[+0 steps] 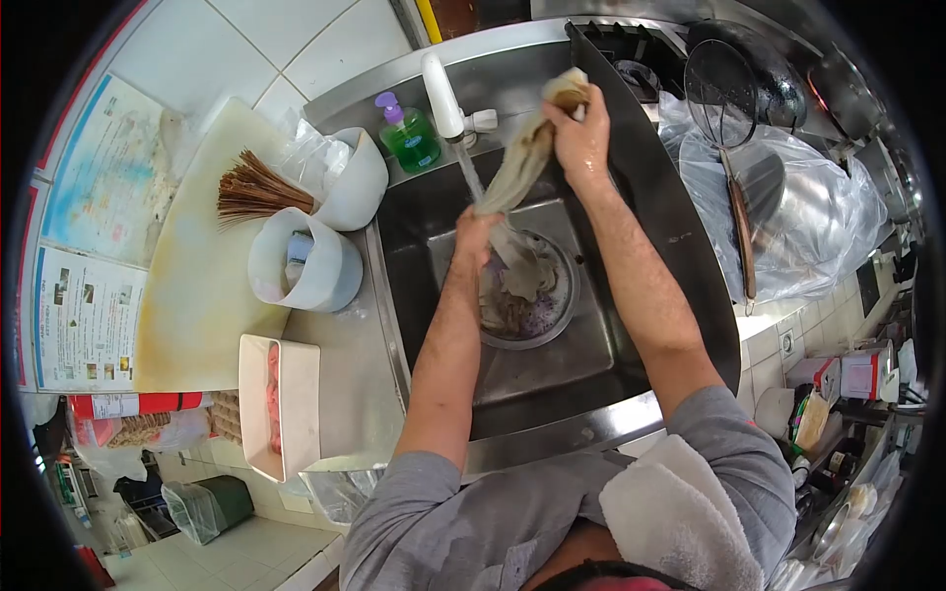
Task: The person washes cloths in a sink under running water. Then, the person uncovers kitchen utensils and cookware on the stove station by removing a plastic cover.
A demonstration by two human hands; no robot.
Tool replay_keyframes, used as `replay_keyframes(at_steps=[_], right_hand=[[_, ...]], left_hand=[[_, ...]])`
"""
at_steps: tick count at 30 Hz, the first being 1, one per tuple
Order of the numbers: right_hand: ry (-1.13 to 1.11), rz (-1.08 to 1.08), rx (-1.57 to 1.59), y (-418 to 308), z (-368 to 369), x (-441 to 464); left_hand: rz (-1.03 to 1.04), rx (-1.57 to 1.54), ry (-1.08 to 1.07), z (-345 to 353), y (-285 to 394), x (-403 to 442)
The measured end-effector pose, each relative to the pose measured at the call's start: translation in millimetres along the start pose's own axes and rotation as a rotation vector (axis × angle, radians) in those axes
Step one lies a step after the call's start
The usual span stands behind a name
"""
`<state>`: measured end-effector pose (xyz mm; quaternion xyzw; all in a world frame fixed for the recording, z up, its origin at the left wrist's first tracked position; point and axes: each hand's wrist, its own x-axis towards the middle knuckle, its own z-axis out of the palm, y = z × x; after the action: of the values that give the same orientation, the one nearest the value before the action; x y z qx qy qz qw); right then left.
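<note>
A stained, wet cloth (520,169) stretches between my two hands above the sink (591,364). My right hand (583,138) is closed round its bunched upper end, at the far side of the sink. Lower down, my left hand (475,238) grips the cloth beside the stream from the white tap (443,98). The cloth's lower part hangs into a round metal bowl (564,320) on the sink floor. Greyish cloth and some bubbly, purplish liquid show inside the bowl.
A green soap bottle (409,140) stands behind the sink. Left are two white tubs (345,271), a bundle of thin brown sticks (258,187) and a cream rectangular container (304,394). A strainer (721,94) and plastic-covered items (808,207) lie right.
</note>
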<state>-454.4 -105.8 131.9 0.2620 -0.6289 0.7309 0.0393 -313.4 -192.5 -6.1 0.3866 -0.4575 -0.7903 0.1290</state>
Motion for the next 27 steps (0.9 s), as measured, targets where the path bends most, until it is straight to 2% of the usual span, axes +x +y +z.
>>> replay_keyframes(at_steps=[2, 3, 4, 5, 6, 8, 10, 11, 13, 14, 16, 18, 19, 22, 23, 24, 25, 26, 27], right_hand=[[0.025, 0.158, -0.121, 37.6, -16.6, -10.2], [0.027, 0.258, -0.153, 77.0, -17.6, -22.8], [-0.111, 0.443, -0.191, 126.4, -20.8, -37.6], [-0.160, 0.656, -0.054, 127.6, -14.8, -61.8], [-0.219, 1.141, -0.028, 119.1, -9.8, -75.1], [-0.131, 1.455, 0.060, 151.2, 5.9, -101.2], [-0.432, 1.310, 1.214, 169.6, 17.5, -118.9], [-0.437, 1.310, 1.219, 172.4, 23.1, -118.6], [-0.207, 1.331, 1.015, 151.0, 36.3, -113.4], [-0.214, 1.331, 1.013, 136.8, 40.0, -110.0], [-0.335, 1.161, 0.881, 95.0, 49.3, -104.8], [-0.345, 1.129, 0.851, 85.5, 59.3, -108.1], [-0.408, 1.078, 0.809, 89.1, 60.1, -110.3], [-0.460, 0.988, 0.821, 114.4, 41.8, -111.6], [-0.355, 0.985, 0.844, 115.4, 30.4, -110.8], [-0.248, 0.983, 0.866, 112.7, 23.6, -112.1], [-0.050, 1.049, 0.693, 105.7, 22.1, -113.6], [-0.048, 1.055, 0.688, 99.0, 16.8, -111.0], [-0.091, 1.207, 0.647, 85.9, 11.6, -103.4]], left_hand=[[0.287, -0.252, -0.018, -8.8, 8.5, 4.0], [0.353, -0.237, -0.048, -7.8, 14.6, 4.0], [0.359, -0.235, -0.039, -3.7, 19.8, -1.5], [0.417, -0.086, -0.055, 4.3, 25.8, -8.2], [0.470, 0.064, -0.071, 13.3, 30.2, -15.2], [0.422, 0.203, -0.159, 28.8, 35.0, -32.5], [0.394, 0.144, -0.226, 24.3, 35.5, -38.1], [0.412, -0.056, -0.216, 18.2, 37.0, -39.2], [0.474, -0.374, -0.196, -5.3, 39.6, -35.8], [0.512, -0.298, -0.107, -20.5, 39.5, -35.3], [0.308, -0.315, -0.049, -41.2, 23.6, -23.5], [0.120, -0.645, -0.177, -33.7, -2.2, -13.2], [0.226, -0.832, -0.294, -25.9, -9.1, -10.8], [0.303, -0.781, -0.287, -21.0, -1.8, -0.9], [0.268, -0.700, -0.121, -13.7, 4.9, -3.2], [0.266, -0.706, -0.118, -8.9, 10.0, -1.8], [0.370, -0.474, -0.041, -4.4, 15.5, 3.2], [0.467, -0.238, 0.034, -0.4, 17.8, 5.5], [0.478, -0.149, 0.015, 4.2, 21.5, 2.8]])
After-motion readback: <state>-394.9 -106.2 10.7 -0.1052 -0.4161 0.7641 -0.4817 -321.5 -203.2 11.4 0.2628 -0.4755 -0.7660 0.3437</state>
